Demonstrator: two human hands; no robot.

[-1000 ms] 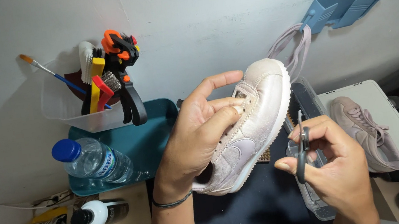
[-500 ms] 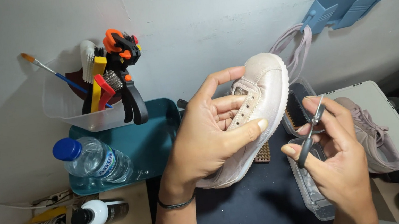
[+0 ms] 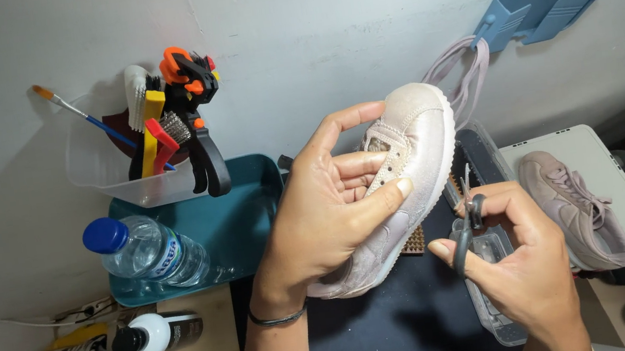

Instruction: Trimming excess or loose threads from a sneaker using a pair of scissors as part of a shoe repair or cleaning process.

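Bottle [image 3: 146, 254] on tray [image 3: 240, 210]; second shoe [image 3: 578, 207] right, on lid [image 3: 615, 182].

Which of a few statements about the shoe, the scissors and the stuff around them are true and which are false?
1. The left hand holds a pale pink shoe up off the table. True.
2. The right hand holds a paintbrush. False: it holds small dark scissors; the paintbrush stands in the clear tub.
3. A second pink shoe lies on a white board at the right. True.
4. The water bottle has a red cap. False: the cap is blue.
5. Laces hang from a blue wall bracket. True.
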